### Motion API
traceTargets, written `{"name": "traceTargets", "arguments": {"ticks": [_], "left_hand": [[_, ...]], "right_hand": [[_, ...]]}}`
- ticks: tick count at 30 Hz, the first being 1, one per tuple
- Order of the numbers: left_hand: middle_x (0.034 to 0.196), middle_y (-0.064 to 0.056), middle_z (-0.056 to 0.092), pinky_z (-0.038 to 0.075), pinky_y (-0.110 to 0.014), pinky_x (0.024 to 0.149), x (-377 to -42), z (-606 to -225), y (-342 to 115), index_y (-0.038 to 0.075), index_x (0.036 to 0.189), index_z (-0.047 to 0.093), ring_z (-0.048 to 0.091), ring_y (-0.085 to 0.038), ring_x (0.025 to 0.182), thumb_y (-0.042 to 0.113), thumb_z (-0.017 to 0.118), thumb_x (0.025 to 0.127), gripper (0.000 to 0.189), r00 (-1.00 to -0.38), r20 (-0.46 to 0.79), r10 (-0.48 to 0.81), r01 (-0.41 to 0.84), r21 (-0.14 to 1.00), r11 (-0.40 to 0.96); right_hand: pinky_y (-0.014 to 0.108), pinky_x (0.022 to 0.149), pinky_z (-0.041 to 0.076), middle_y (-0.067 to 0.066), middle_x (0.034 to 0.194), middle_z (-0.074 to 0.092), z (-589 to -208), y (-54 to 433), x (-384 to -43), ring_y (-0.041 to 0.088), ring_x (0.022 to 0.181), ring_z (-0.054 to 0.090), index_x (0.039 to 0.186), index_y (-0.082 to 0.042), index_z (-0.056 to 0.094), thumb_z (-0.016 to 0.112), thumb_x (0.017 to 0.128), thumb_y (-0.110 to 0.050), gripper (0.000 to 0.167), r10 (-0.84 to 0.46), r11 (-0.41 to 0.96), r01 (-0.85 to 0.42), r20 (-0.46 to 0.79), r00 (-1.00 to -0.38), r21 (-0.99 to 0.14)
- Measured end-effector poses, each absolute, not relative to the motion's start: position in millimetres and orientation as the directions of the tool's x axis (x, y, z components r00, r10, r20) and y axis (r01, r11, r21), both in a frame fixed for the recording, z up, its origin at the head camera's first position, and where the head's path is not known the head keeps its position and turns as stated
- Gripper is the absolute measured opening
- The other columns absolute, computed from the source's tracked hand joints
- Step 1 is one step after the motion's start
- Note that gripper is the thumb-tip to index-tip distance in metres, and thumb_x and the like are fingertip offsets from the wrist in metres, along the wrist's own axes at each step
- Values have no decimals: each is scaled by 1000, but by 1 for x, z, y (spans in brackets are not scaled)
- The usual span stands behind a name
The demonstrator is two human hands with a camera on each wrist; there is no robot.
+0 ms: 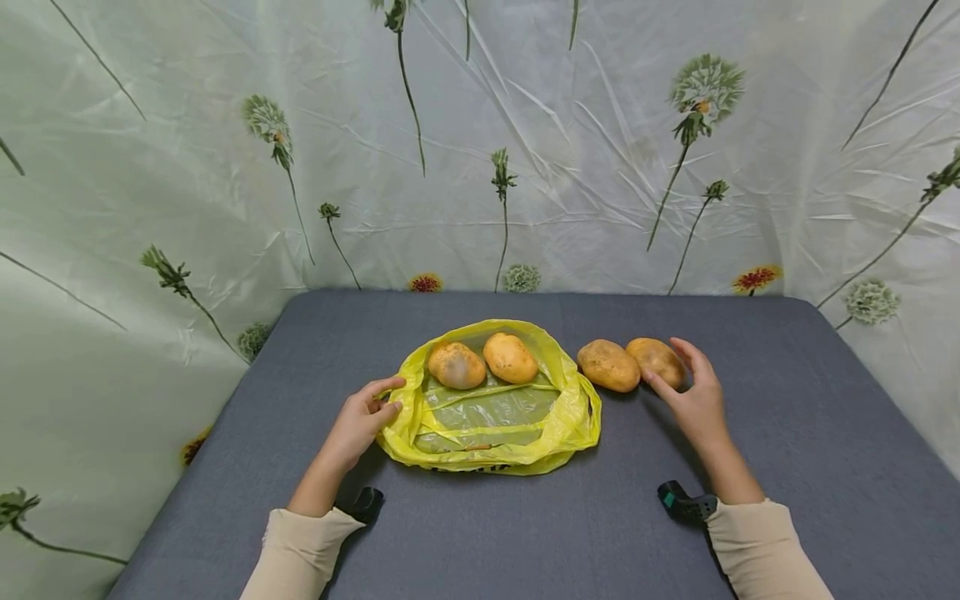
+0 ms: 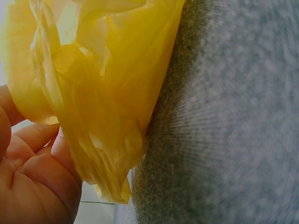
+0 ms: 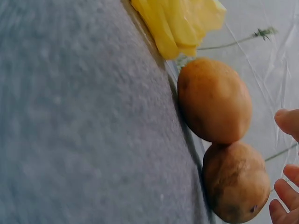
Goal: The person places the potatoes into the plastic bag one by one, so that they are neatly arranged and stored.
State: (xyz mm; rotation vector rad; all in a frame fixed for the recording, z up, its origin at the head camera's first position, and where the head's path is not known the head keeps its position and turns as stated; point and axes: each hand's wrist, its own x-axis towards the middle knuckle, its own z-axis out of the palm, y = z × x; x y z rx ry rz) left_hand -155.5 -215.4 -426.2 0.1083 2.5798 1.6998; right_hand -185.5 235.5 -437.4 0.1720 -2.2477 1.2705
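Observation:
A yellow plastic bag (image 1: 555, 429) lies spread with its mouth facing up, and two potatoes (image 1: 457, 365) (image 1: 511, 358) rest inside toward its far side. At the bag's left rim, my left hand (image 1: 360, 421) pinches the plastic between thumb and fingers; the left wrist view shows folds of the bag (image 2: 103, 107) beside that hand (image 2: 42, 177). To the right of the bag, two more potatoes (image 1: 609, 365) (image 3: 236, 182) lie side by side, touching. My right hand (image 1: 697, 400) hovers over the rightmost potato (image 1: 660, 360), thumb and fingers spread, with a gap to the potatoes in the right wrist view.
A dark grey cloth-covered table (image 1: 510, 533) holds everything. Behind and to the left hangs a pale curtain (image 1: 480, 125) printed with dandelions and flowers. Black wrist devices (image 1: 686, 504) are strapped below both hands, next to beige sleeves (image 1: 765, 542).

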Motion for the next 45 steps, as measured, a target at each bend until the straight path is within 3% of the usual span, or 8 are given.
{"name": "traceTargets", "arguments": {"ticks": [5,13,22,27,34,45], "left_hand": [[104,-14,49,39,-24,50,-155,-427,-215,2,125,50,43,-14,61,4,55,89,36,-996,-6,85,28,918,395],[101,-13,49,38,-23,51,-156,-427,-214,2,124,50,42,-14,61,3,55,88,36,-997,-7,79,26,916,401],[112,-14,48,37,-23,51,-157,-428,-215,2,124,51,42,-15,61,5,55,88,36,-996,-12,89,26,914,404],[110,-15,48,37,-23,51,-153,-417,-210,0,125,49,41,-14,60,3,54,89,37,-995,-23,92,15,918,396],[111,-15,48,38,-23,51,-157,-426,-214,2,124,51,42,-14,61,4,55,88,36,-995,-15,94,24,918,396],[114,-14,46,37,-23,51,-156,-426,-214,2,125,49,42,-14,62,6,55,89,37,-996,-29,89,9,917,398]], "right_hand": [[26,96,29,22,122,46,-442,241,-186,36,114,40,124,5,46,74,70,1,60,153,562,-354,515,-843,-747],[50,91,30,26,117,47,-446,246,-187,38,109,42,124,7,45,72,72,3,58,119,582,-359,513,-850,-729],[15,88,28,24,117,45,-452,248,-187,35,107,42,124,8,43,66,79,-2,51,145,549,-299,441,-886,-781],[12,84,29,22,118,43,-454,248,-187,29,104,42,125,8,42,66,80,-5,53,158,542,-255,395,-905,-801],[5,81,30,26,120,39,-447,243,-182,36,109,41,126,11,38,65,79,2,55,155,485,-225,336,-929,-845],[8,83,32,21,118,42,-454,246,-187,32,109,43,125,6,43,67,80,-3,53,219,500,-192,337,-916,-845]]}}
